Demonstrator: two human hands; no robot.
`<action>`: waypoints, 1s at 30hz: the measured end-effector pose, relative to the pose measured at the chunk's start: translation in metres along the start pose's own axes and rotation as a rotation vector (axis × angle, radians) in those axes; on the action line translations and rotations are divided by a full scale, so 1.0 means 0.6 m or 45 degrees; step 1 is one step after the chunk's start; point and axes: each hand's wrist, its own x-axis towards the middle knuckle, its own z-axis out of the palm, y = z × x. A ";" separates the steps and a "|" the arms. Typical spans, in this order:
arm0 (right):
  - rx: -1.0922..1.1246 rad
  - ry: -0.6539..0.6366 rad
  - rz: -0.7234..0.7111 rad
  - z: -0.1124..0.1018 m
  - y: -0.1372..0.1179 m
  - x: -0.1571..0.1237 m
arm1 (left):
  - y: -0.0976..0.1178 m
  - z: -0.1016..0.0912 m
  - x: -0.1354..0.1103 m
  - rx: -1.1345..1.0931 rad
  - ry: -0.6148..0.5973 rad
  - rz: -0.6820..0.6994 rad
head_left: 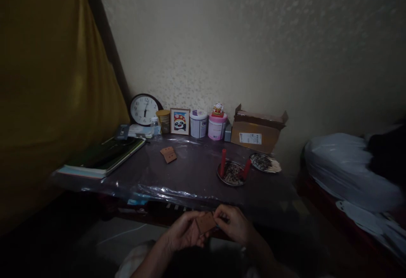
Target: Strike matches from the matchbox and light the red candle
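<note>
In front of the table's near edge, my left hand (187, 229) is closed around a small flat brown square piece (206, 223), which looks like cardboard or leather. The thumb and fingers of my right hand (233, 223) pinch together at the piece's right edge; any smaller item between them is too dark to make out. A similar brown piece (168, 154), creased across the middle and marked with small dark spots, lies on the dark plastic-covered table (187, 170).
A round tray (233, 183) with two red candles (223, 161) and small dark bits stands right of centre, near a pile of cotton swabs (266, 163). Behind are a clock (145, 109), a framed panda picture (180, 122), tubs (198, 125) and a cardboard box (255, 134). Books (104, 157) lie left.
</note>
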 end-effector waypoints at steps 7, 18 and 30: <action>-0.006 0.077 -0.057 -0.002 0.004 0.000 | 0.004 0.008 -0.004 0.060 -0.043 0.073; -0.090 0.399 -0.260 -0.035 0.004 0.008 | 0.010 0.022 -0.015 0.053 -0.096 0.295; -0.294 0.449 -0.418 -0.033 0.008 0.005 | 0.014 0.037 -0.013 0.082 -0.057 0.376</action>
